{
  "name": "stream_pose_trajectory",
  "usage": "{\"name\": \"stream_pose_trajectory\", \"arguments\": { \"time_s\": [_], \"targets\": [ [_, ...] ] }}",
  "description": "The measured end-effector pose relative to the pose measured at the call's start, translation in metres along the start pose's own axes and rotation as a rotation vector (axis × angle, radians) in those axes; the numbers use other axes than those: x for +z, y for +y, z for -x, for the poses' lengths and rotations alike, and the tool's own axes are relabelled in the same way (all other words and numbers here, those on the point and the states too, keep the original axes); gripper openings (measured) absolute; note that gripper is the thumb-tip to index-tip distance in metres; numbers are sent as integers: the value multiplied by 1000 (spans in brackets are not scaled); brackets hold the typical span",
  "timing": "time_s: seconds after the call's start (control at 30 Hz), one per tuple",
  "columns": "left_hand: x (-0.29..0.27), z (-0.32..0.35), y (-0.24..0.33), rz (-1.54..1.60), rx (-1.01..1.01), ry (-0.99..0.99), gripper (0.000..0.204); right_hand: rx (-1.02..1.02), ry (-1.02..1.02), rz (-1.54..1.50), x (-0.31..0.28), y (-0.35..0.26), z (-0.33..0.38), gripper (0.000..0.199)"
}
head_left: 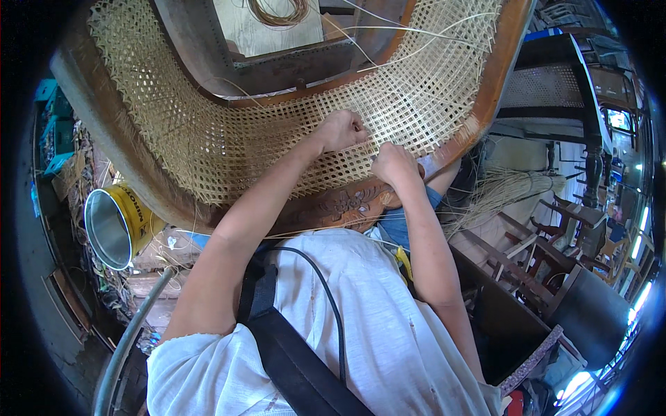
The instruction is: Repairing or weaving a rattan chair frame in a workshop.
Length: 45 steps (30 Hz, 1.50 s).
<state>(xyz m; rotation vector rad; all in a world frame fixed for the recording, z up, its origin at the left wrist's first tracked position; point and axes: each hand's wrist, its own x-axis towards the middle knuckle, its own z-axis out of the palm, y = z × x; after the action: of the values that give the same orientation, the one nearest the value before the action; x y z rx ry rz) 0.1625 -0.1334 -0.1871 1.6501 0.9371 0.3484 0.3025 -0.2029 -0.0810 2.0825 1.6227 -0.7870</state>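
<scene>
A curved wooden furniture frame [90, 135] with carved decoration lies across my lap, its openings spanned by woven cane webbing [243, 149]. My left hand [341, 132] is closed over the webbing near the middle, fingers curled together. Just to its right and a little nearer, my right hand [395, 165] is also closed, close to the carved lower rail [340, 204]. Whatever thin strand the fingers may pinch is too small to make out. Several loose cane strands [423, 31] trail over the weave at the upper right.
A yellow metal can [139, 215] stands at the left beside a curved metal tube [132, 333]. A coil of cane [277, 12] rests on a pale board beyond the frame. To the right are a bundle of cane strands [510, 194], wooden chair parts [520, 256] and a dark cane-panelled chair [548, 87].
</scene>
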Motion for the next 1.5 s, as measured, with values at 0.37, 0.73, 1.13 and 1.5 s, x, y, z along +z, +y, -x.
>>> {"name": "stream_pose_trajectory", "arguments": {
  "time_s": [0.37,0.73,1.13,1.5],
  "targets": [
    [4,-4,-9,18,37,-198,20,21,-32,71,-5,-4,-1,32],
    [17,19,11,-90,111,-71,12,145,-40,173,-36,17,19,35],
    [40,2,45,433,106,-210,18,160,253,20,-65,58,76,34],
    [27,6,6,311,61,1,15,5,42,66,-4,20,28,23]
  ]
}}
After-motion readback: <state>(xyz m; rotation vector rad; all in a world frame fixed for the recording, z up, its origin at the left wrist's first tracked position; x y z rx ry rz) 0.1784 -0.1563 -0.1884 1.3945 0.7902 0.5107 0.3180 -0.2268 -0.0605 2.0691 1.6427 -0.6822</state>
